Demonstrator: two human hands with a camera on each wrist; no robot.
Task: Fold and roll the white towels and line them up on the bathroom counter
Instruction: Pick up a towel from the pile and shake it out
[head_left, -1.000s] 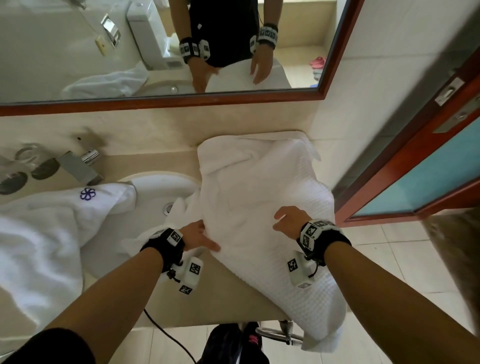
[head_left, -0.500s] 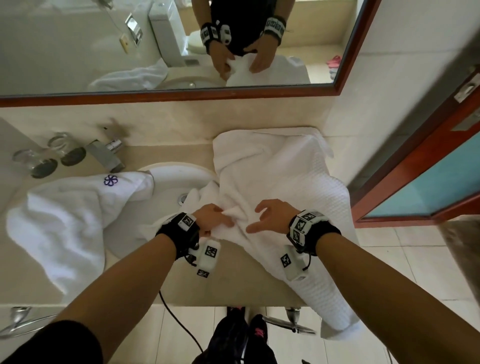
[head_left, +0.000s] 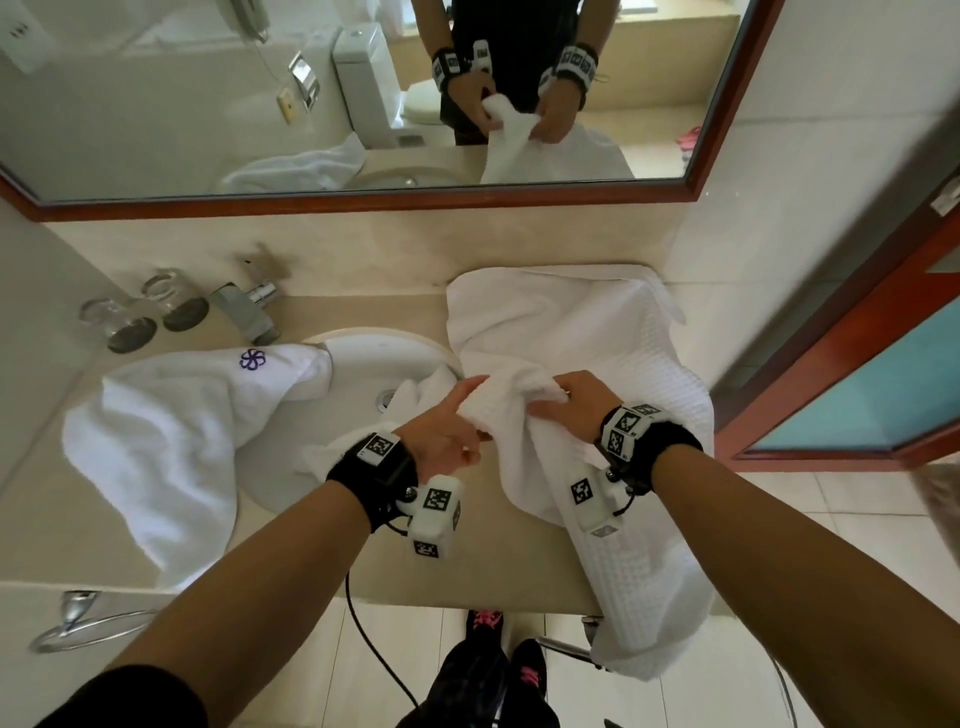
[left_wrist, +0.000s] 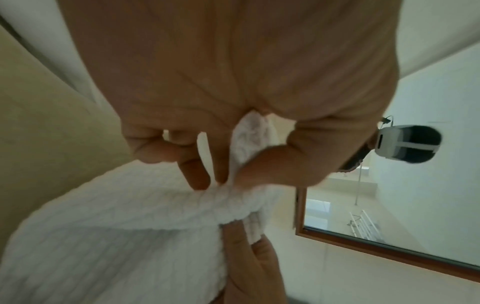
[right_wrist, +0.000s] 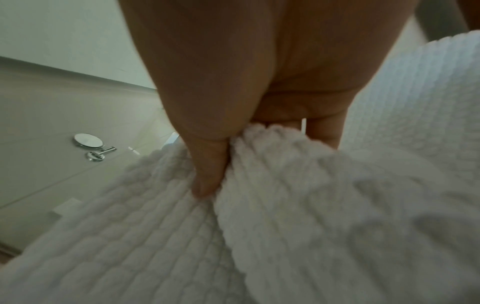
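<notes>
Head view looks down; both wrist views closely share the waffle towel (head_left: 597, 364).

The waffle-weave towel (head_left: 597, 353) I'm bunching is matt white cloth, ridged and rough. On my left, the logo towel (head_left: 171, 415) looks plush terry. The counter (head_left: 405, 561) is smooth beige stone, the faucet (head_left: 244, 306) polished metal, the mirror frame (head_left: 363, 200) glossy red-brown wood.

The beige bathroom counter (head_left: 291, 525) is taken up mostly by a round white sink (head_left: 363, 364). A plush white towel with a purple flower logo (head_left: 156, 431) is draped over its left side. A waffle-weave white towel (head_left: 597, 353) is spread on the right, hanging off the front edge. Two glass tumblers (head_left: 145, 312) are parked by the chrome faucet (head_left: 244, 312).
</notes>
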